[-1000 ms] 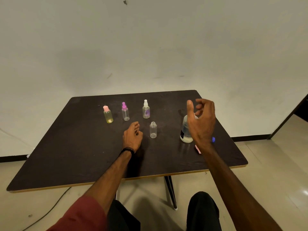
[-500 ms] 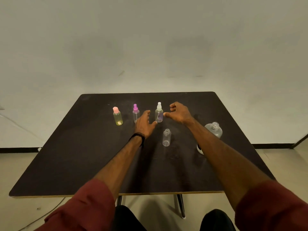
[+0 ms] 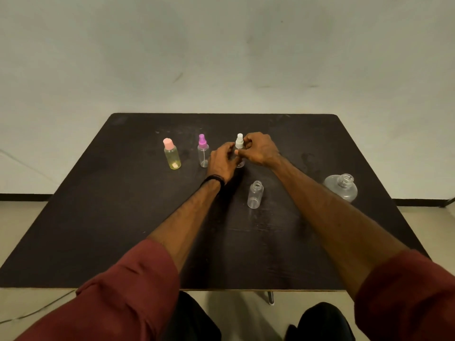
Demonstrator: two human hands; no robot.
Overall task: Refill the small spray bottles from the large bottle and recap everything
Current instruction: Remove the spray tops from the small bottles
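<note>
Both hands meet at the white-capped spray bottle [image 3: 239, 141] at the table's middle back. My left hand [image 3: 221, 162] wraps its clear body, which is mostly hidden. My right hand [image 3: 258, 150] pinches the bottle just under the white spray head. In front of them stands a small clear bottle [image 3: 255, 195], uncapped. The large clear bottle [image 3: 341, 187] stands uncapped at the right, partly behind my right forearm. A purple-capped spray bottle [image 3: 203, 151] and a pink-capped bottle of yellow liquid [image 3: 171, 155] stand to the left.
Everything stands on a dark table [image 3: 123, 217] against a pale wall. A cable lies on the floor at the lower left.
My right hand left the large bottle and swung left. Both hands then reached the white-capped spray bottle and closed on it.
</note>
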